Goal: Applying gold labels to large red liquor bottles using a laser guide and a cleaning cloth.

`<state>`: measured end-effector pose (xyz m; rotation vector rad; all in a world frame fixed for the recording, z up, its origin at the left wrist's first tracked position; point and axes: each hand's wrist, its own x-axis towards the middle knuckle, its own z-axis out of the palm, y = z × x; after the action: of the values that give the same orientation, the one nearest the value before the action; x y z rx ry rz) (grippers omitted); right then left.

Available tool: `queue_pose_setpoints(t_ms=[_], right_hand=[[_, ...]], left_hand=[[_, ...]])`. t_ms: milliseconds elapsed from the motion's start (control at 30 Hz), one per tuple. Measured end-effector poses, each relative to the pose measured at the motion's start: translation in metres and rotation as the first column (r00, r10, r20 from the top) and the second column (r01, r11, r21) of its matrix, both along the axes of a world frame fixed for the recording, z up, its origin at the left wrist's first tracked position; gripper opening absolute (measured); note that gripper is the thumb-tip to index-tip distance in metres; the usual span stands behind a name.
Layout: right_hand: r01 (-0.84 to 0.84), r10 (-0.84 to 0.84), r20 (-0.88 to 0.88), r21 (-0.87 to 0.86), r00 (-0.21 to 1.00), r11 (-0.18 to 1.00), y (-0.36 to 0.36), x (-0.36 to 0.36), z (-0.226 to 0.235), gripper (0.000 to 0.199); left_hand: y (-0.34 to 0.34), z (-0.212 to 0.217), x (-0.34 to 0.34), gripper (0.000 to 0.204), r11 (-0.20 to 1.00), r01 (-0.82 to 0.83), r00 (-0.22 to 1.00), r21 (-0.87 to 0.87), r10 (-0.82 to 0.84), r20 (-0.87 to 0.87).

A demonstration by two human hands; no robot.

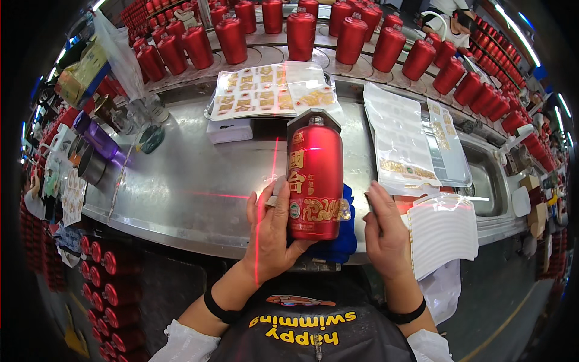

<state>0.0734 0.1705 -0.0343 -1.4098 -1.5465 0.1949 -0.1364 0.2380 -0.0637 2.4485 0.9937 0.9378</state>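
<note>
A glossy red bottle (315, 172) with gold lettering lies back on a blue cloth (345, 238), its neck against a grey angled holder (336, 116). My left hand (271, 226) grips the bottle's lower left side, thumb by its base. Something pale, perhaps a wrap, shows at those fingers. Around the bottle's lower front runs a gold patterned sticker (325, 209), whose right end sticks out past the bottle's edge. Just right of it, apart from the bottle, my right hand (386, 232) is curled with a small dark thing at its fingertips, too hidden to name.
Sticker sheets (250, 90) lie on a white box behind the bottle, more sheets (401, 139) to the right. A curved white stack (443, 232) sits near my right hand. Red bottles (300, 36) line the conveyor. A purple bottle (99, 137) stands left. Red laser lines cross the steel table.
</note>
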Motion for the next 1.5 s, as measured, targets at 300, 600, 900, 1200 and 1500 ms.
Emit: queue_pose_setpoints(t_ms=[300, 600, 900, 1200, 1500], right_hand=[[-0.098, 0.038, -0.482, -0.100, 0.875, 0.990, 0.022, -0.020, -0.012, 0.024], [-0.128, -0.050, -0.839, -0.142, 0.542, 0.982, 0.008, 0.005, -0.044, 0.022], [-0.076, -0.035, -0.712, -0.123, 0.701, 0.989, 0.019, 0.008, -0.033, 0.023], [-0.193, 0.023, -0.795, -0.119, 0.606, 0.974, 0.010, 0.018, -0.025, 0.021], [-0.259, 0.056, -0.772, -0.143, 0.633, 0.955, 0.006, 0.013, -0.023, 0.020]], left_hand=[[-0.002, 0.005, 0.005, 0.104, 0.984, -0.032, 0.986, 0.177, 0.061, -0.157], [-0.005, 0.003, 0.004, 0.091, 0.997, -0.053, 0.995, 0.062, 0.047, 0.091], [-0.010, 0.029, 0.023, 0.058, 0.835, 0.256, 0.927, 0.487, -0.069, -0.368], [-0.001, 0.012, 0.011, 0.089, 0.976, 0.017, 0.995, 0.219, 0.004, -0.099], [-0.003, 0.017, 0.009, 0.073, 0.967, 0.070, 0.984, 0.245, -0.027, -0.175]])
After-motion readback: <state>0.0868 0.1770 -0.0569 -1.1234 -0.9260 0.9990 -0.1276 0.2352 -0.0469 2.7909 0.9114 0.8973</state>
